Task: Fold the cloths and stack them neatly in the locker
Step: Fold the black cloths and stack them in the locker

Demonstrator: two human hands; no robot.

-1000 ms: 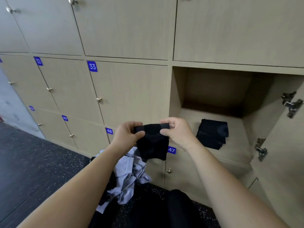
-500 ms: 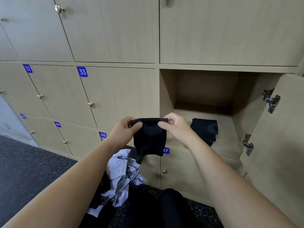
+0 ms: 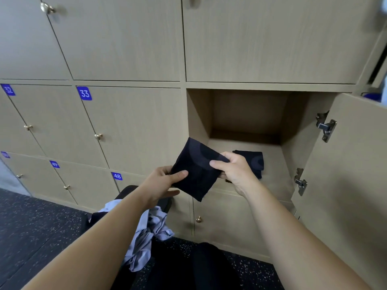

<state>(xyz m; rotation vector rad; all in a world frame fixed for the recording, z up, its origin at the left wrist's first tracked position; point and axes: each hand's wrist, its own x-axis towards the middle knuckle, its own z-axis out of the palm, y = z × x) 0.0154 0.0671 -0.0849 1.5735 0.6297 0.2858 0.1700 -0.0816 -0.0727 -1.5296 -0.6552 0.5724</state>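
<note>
A folded dark navy cloth [image 3: 195,168] is held flat and tilted in front of the open locker [image 3: 249,114]. My left hand [image 3: 162,183] pinches its lower left edge with the thumb on top. My right hand [image 3: 234,170] grips its right edge. Inside the locker, a stack of folded dark cloths [image 3: 254,162] lies on the floor of the compartment, partly hidden behind my right hand. A heap of unfolded light grey-blue cloths [image 3: 146,237] lies on my lap below my left forearm.
The locker's door [image 3: 351,174] stands open to the right, with two metal hinges [image 3: 325,126] on its inner face. Closed numbered lockers [image 3: 129,126] fill the wall to the left and above. The dark speckled floor [image 3: 31,227] runs along the lower left.
The cloth hung down from both hands by its top edge; now it is turned flat and tilted, closer to the locker opening. My left hand has shifted to its lower edge.
</note>
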